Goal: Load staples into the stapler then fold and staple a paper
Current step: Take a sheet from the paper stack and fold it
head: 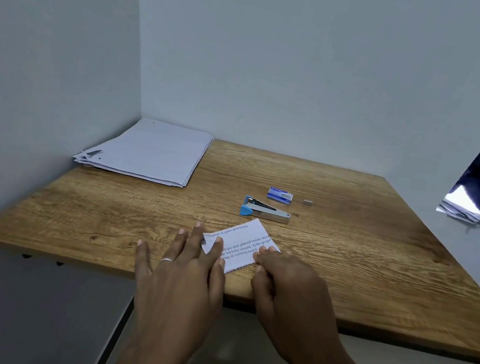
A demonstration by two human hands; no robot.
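Left hand: the left hand [185, 267] lies flat and open in the lower middle of the frame, its straight fingers spread and pressing on the left part of the paper [242, 244].
Right hand: the right hand [283, 278] is just to the right of it. Its fingers are curled at the right edge of the paper and seem to pinch it there. The thumb is hidden, so I judge this only from the curl.
Paper: it is a small printed piece, already folded at least once, lying on the tabletop [378, 249] near the front edge, between both hands.
Stapler: the stapler [265, 210] rests just above the paper in the frame. No hand touches it.
Staples: the staple box [279, 194] stands just behind the stapler, and a small loose strip of staples [306, 202] lies to the right of the box.
Spare sheets: a stack of sheets [146, 152] sits in the far left corner of the tabletop.
Done, as I judge: the folding is in hand and looks nearly finished. I cannot see inside the stapler to tell whether it is loaded.
Left to do: pressing the fold, then taking the stapler and putting a staple through the paper.
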